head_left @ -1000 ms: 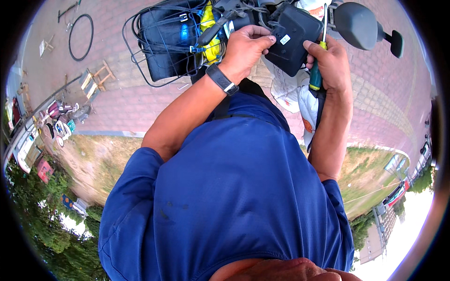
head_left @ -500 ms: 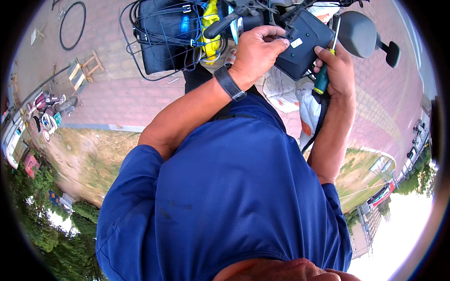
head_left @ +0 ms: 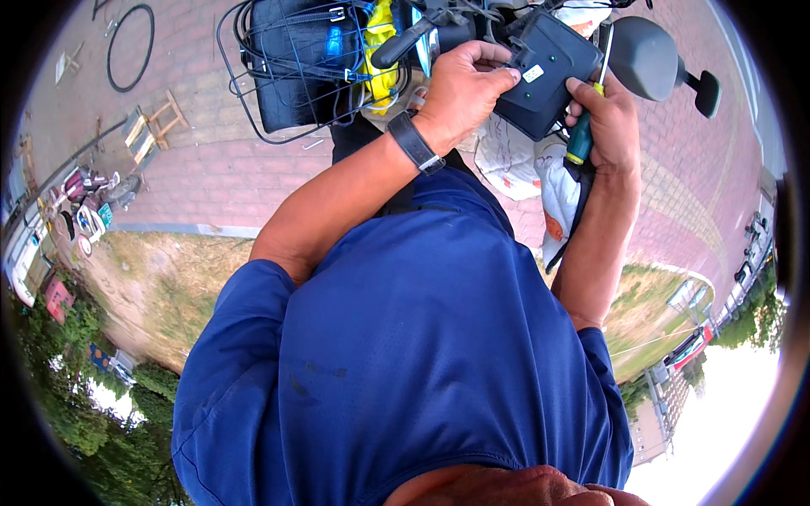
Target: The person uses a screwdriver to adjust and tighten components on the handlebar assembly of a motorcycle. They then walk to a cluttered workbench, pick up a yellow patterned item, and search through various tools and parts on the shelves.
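Note:
A black, squarish plastic housing [head_left: 553, 72] with a small white sticker and several small screws sits tilted at the handlebar of a two-wheeler. At its left edge, my left hand [head_left: 464, 88] is closed in a pinch, thumb and fingertips against the rim; what exactly lies between them is partly hidden. My right hand [head_left: 612, 126] wraps round a screwdriver [head_left: 580, 139] with a green and yellow handle, its shaft pointing up and away. The right thumb also presses on the housing's right edge. Cables run behind the housing.
A wire basket [head_left: 245, 63] with a black bag [head_left: 291, 76] stands at the left, beside yellow cloth [head_left: 381, 63]. A grey mirror [head_left: 643, 61] is at the right. White bags [head_left: 510, 160] hang below the housing. Farther off on the paving lie a tyre [head_left: 131, 48] and a wooden frame [head_left: 156, 126].
Almost nothing differs: both hands keep their holds on the housing and the screwdriver. The view has shifted very slightly.

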Available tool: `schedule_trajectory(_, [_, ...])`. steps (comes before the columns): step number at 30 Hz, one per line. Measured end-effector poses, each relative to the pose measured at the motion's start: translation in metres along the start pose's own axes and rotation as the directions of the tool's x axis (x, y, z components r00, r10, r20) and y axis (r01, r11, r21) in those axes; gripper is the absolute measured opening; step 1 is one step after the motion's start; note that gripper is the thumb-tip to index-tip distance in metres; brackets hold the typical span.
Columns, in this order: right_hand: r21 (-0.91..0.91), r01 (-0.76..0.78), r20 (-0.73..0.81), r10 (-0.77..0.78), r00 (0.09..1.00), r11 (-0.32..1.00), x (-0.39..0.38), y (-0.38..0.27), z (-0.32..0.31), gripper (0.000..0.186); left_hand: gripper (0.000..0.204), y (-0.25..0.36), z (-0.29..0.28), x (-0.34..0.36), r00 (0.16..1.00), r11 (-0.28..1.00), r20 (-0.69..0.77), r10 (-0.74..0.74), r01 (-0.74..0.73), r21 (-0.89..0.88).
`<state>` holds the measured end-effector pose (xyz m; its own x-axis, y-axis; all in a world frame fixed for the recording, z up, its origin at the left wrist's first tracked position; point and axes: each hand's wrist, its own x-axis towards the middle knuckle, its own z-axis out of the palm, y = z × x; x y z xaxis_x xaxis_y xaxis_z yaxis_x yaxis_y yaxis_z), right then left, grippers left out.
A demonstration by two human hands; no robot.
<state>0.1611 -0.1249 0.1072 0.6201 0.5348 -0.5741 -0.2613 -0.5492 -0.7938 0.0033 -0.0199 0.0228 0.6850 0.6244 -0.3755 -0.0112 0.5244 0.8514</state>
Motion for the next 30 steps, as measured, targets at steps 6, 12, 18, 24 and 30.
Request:
schedule_trajectory(6, [-0.004,0.015,-0.02,-0.015,1.0,1.0,-0.001,0.002,-0.001,0.016,0.027,0.004,0.001,-0.003,1.0,1.0,-0.026,-0.013,0.012,-0.025])
schedule_trajectory(12, [0.004,0.018,-0.026,-0.018,1.0,1.0,-0.004,-0.001,0.001,0.018,0.022,0.005,0.001,-0.004,0.998,0.997,-0.034,-0.058,0.056,-0.056])
schedule_trajectory(18, [0.012,0.035,-0.025,-0.034,0.999,0.999,-0.007,-0.003,0.002,0.025,0.02,0.001,0.001,-0.001,0.993,0.985,-0.027,-0.118,0.114,-0.133])
schedule_trajectory(24, [0.062,0.061,0.048,-0.064,0.997,0.996,-0.01,-0.003,0.001,0.032,0.019,-0.009,-0.001,0.003,0.974,0.924,0.068,-0.215,0.225,-0.309])
schedule_trajectory(30, [0.067,0.076,0.166,-0.086,0.982,0.995,-0.009,-0.005,0.0,0.045,0.022,-0.017,0.008,0.01,0.946,0.811,0.131,-0.298,0.323,-0.487])
